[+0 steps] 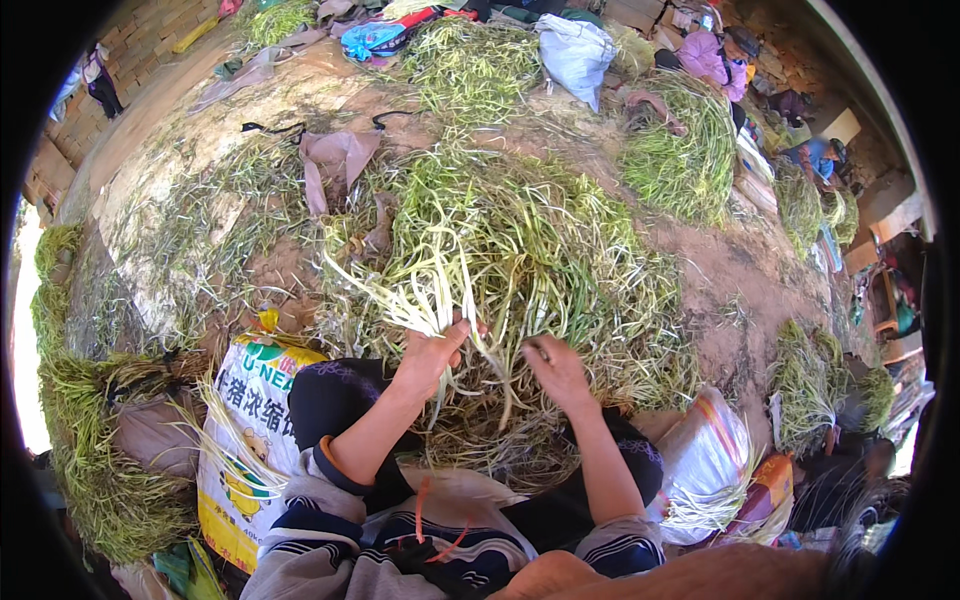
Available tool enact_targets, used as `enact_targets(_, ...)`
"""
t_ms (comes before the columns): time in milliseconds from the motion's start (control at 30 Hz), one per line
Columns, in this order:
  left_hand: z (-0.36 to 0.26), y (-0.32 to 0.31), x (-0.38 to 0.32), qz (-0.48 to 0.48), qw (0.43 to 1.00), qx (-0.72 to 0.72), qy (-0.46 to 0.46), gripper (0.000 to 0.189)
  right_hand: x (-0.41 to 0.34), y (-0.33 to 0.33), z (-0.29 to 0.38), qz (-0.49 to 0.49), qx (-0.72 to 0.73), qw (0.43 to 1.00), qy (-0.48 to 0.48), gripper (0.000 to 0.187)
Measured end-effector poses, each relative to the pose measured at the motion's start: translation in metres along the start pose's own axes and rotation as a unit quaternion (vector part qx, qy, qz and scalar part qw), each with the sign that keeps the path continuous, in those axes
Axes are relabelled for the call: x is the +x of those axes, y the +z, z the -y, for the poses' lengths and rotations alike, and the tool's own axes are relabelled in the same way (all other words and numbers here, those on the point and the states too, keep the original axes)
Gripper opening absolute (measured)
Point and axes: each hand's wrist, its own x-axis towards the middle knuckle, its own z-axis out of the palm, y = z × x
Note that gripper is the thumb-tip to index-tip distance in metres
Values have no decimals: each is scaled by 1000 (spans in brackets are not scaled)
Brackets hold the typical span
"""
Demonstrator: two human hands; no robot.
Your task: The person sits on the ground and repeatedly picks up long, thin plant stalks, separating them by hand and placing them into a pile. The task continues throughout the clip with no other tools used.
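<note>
My left hand (435,357) grips a bunch of pale yellow-green leafy stalks (431,296), which fan out above the fist. One loose stalk with a darker, withered end hangs to the right, between my hands. My right hand (553,367) is just right of that stalk, its fingers curled and partly blurred; whether it holds anything cannot be told. A large heap of long green and yellowish stalks (592,262) lies in front of me and under both hands. My knees flank its near edge.
A printed feed sack (240,450) with pale stalks on it lies left; a white woven sack (701,465) with a bundle stands right. Another green heap (679,157) and a tied white sack (576,56) are farther off. People (709,56) sit at upper right.
</note>
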Motion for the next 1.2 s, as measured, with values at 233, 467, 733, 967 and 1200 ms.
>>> enact_targets(233, 10, 7, 5, 74, 981, 160, -84, 16, -4, 33, 16, 131, 366, 914, 113, 43)
enact_targets(467, 32, 11, 0, 114, 981, 152, -43, 21, -16, 40, -1, 195, 586, 773, 148, 42)
enact_targets(733, 53, 17, 8, 27, 991, 74, -104, 20, -27, 22, 5, 79, 649, 745, 133, 23)
enact_targets(967, 51, 54, -8, -2, 985, 172, -21, 24, -23, 22, -7, -7, 502, 854, 138, 29)
enact_targets(1200, 37, 60, -11, -77, 995, 61, -18, 18, -15, 25, -5, -51, 413, 891, 179, 28)
